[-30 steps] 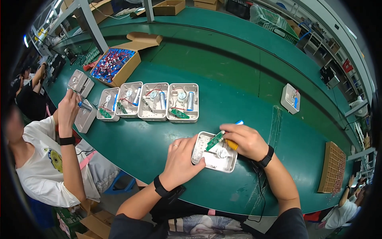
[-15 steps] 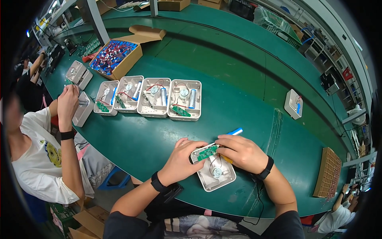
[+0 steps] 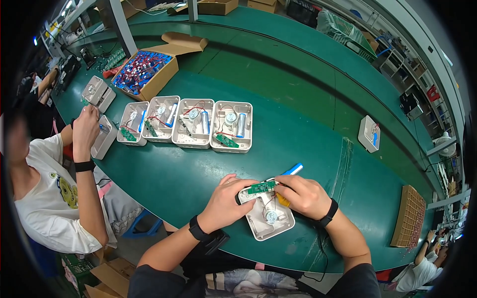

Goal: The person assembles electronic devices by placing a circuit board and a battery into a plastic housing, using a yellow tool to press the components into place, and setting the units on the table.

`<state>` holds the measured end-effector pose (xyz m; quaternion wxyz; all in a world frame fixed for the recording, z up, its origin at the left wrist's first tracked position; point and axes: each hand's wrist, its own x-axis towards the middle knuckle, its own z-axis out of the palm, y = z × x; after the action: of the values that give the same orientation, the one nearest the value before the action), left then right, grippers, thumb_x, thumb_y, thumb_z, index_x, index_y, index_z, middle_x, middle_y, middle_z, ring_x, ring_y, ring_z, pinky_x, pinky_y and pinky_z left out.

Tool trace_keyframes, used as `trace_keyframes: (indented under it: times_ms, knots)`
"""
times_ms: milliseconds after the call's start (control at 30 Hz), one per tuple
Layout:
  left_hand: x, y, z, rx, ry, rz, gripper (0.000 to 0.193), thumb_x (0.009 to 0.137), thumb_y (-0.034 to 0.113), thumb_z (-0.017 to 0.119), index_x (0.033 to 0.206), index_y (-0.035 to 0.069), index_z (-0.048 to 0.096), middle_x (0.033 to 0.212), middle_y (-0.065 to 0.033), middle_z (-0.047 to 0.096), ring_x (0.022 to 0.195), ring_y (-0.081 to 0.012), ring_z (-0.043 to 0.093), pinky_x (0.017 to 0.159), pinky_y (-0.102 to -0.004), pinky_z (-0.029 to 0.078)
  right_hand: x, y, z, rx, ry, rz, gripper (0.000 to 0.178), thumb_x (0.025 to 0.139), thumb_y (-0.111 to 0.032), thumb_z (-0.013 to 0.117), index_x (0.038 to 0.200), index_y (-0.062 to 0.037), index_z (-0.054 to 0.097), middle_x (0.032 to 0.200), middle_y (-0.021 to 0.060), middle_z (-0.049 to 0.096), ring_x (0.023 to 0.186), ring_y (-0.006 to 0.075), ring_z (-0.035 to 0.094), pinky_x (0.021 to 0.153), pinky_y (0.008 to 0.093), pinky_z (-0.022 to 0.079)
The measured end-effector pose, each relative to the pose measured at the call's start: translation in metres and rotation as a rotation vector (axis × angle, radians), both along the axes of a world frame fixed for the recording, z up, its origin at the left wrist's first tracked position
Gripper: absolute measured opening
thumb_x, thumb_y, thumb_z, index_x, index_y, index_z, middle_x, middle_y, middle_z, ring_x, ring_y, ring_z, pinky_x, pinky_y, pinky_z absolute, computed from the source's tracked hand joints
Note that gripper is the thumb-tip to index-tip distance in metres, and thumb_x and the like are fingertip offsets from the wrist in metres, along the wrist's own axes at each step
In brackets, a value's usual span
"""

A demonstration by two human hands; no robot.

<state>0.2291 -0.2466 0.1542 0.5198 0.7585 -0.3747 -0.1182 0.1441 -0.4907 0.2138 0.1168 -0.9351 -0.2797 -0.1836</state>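
A white plastic housing with a round speaker inside lies near the front edge of the bench. My left hand grips its upper left part, thumb low and fingers along the far side. A green circuit board sits slantwise across the top of this housing. At the board's right end, the fingers of my right hand are pinched together; what lies between them is too small to make out. Beyond these fingers a blue cylindrical battery sticks out, and a yellow piece shows beneath them.
Several open housings with boards and batteries stand in a row at left. Behind them is a carton of blue batteries. A co-worker's hand works at far left. One housing and a divided tray are at right.
My right hand has shifted slightly right and down, its fingers drawn closer together. The circuit board has tilted flatter, and more of the blue battery shows.
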Motion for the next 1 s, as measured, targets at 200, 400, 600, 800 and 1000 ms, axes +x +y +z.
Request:
trace_keyframes:
  times_ms: [200, 400, 600, 800, 1000]
  knots:
    - [-0.002, 0.001, -0.004, -0.025, -0.011, 0.027, 0.039, 0.083, 0.012, 0.08, 0.12, 0.005, 0.072, 0.114, -0.012, 0.077, 0.105, -0.0298, 0.073, 0.12, -0.0507, 0.039, -0.002, 0.001, 0.0, -0.011, -0.014, -0.049, 0.021, 0.081, -0.006, 0.074, 0.102, -0.004, 0.07, 0.113, 0.0112, 0.071, 0.092, 0.0234, 0.074, 0.071, 0.0321, 0.064]
    - [-0.001, 0.0, 0.002, -0.004, -0.005, -0.001, 0.037, 0.082, 0.012, 0.081, 0.117, 0.004, 0.071, 0.113, -0.0102, 0.077, 0.105, -0.0303, 0.074, 0.12, -0.0504, 0.039, 0.007, 0.001, 0.007, 0.044, 0.065, 0.019, 0.025, 0.08, -0.007, 0.078, 0.104, -0.0043, 0.071, 0.116, 0.0118, 0.071, 0.108, 0.0277, 0.071, 0.087, 0.0381, 0.061]
    - [-0.003, -0.002, 0.003, -0.048, 0.029, 0.032, 0.035, 0.082, 0.012, 0.084, 0.113, 0.006, 0.07, 0.112, -0.0081, 0.078, 0.103, -0.0283, 0.075, 0.119, -0.0515, 0.042, 0.0, 0.011, 0.006, 0.103, 0.167, -0.023, 0.025, 0.082, -0.007, 0.078, 0.105, -0.002, 0.071, 0.123, 0.0145, 0.069, 0.121, 0.0322, 0.066, 0.099, 0.0433, 0.056]
    - [-0.006, -0.002, 0.0, -0.062, -0.131, 0.056, 0.033, 0.08, 0.011, 0.088, 0.109, 0.005, 0.071, 0.111, -0.0079, 0.078, 0.102, -0.0268, 0.076, 0.114, -0.0501, 0.049, -0.006, 0.016, 0.01, 0.052, 0.23, -0.03, 0.024, 0.083, -0.006, 0.068, 0.105, 0.0036, 0.067, 0.126, 0.0173, 0.064, 0.125, 0.0332, 0.063, 0.104, 0.0425, 0.054]
    - [-0.007, -0.004, 0.002, -0.084, -0.19, 0.034, 0.025, 0.081, 0.009, 0.087, 0.102, 0.005, 0.073, 0.109, -0.0096, 0.079, 0.1, -0.0272, 0.077, 0.106, -0.0474, 0.056, -0.007, 0.02, 0.007, 0.08, 0.242, -0.079, 0.025, 0.083, -0.003, 0.066, 0.107, 0.0046, 0.065, 0.125, 0.0178, 0.063, 0.121, 0.0337, 0.063, 0.102, 0.042, 0.054]
